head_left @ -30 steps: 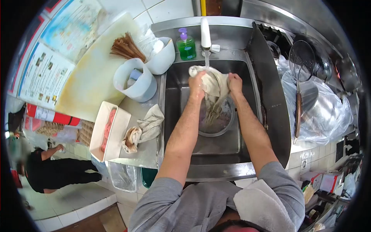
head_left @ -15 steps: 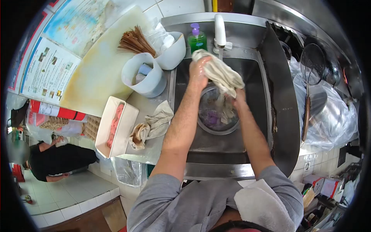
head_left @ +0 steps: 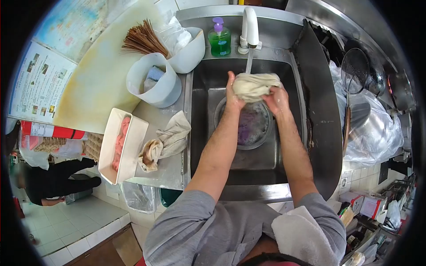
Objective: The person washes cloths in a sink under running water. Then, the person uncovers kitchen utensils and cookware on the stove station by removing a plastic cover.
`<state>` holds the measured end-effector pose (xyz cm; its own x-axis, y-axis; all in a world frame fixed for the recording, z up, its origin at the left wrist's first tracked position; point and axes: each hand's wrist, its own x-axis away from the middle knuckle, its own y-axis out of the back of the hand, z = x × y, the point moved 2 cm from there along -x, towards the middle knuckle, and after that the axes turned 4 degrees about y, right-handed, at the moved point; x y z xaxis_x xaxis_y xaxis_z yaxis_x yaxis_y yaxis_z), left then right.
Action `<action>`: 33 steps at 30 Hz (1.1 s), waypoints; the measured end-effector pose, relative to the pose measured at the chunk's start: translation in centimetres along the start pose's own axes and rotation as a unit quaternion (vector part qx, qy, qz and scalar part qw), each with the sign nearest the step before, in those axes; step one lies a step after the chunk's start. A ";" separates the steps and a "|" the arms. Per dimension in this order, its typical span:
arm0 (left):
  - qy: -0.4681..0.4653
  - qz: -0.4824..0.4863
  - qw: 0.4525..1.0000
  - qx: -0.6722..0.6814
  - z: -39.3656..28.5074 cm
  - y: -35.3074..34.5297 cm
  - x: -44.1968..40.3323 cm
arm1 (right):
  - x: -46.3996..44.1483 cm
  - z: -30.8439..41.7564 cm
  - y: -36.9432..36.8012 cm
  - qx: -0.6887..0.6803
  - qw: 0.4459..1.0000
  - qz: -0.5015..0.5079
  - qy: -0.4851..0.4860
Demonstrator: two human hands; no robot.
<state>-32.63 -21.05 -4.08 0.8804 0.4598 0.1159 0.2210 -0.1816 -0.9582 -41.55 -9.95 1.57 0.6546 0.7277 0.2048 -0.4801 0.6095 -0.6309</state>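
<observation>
Had a pale cloth (head_left: 255, 86) bunched up in both hands, right up under the running faucet (head_left: 250, 26) and over the sink (head_left: 266, 168). Gripped the left end with the left hand (head_left: 234, 93), fingers partly straight along the side, and the other end with the right hand (head_left: 277, 99), fingers curled in around the underside. Held the bundle above a round bowl (head_left: 249, 146) down in the sink, with cloudy water and something purple in it, couldn't tell what. Had green hand soap (head_left: 220, 43) just left of the faucet, plus two whitish tubs (head_left: 165, 94) on the left side near a bunch of thin brown sticks (head_left: 145, 39). Also had a crumpled rag (head_left: 174, 136) on the metal counter (head_left: 171, 172), just beside a cream box (head_left: 136, 144) of pinkish stuff. Spotted a long-handled strainer (head_left: 355, 64) over on the right by some clear plastic (head_left: 377, 128), and a person in black (head_left: 53, 179) off to the left
</observation>
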 end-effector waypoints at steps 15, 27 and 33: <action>-0.099 -0.150 0.935 -0.307 -1.1 -0.8 2.3 | -3.8 -6.1 1.1 -0.085 0.992 0.047 -0.077; -0.233 -0.144 0.665 -0.695 -0.7 -5.9 1.9 | -2.7 -5.5 1.3 -0.068 0.991 0.073 -0.088; -0.392 -0.248 0.418 -0.781 2.4 -7.2 3.4 | -3.4 -8.3 1.6 -0.182 0.976 0.116 -0.023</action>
<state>-32.24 -16.11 2.57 0.2911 0.8099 -0.5092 0.8381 0.0409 0.5440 -39.69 -14.05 -6.32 0.5217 0.8514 0.0541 -0.3672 0.2813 -0.8866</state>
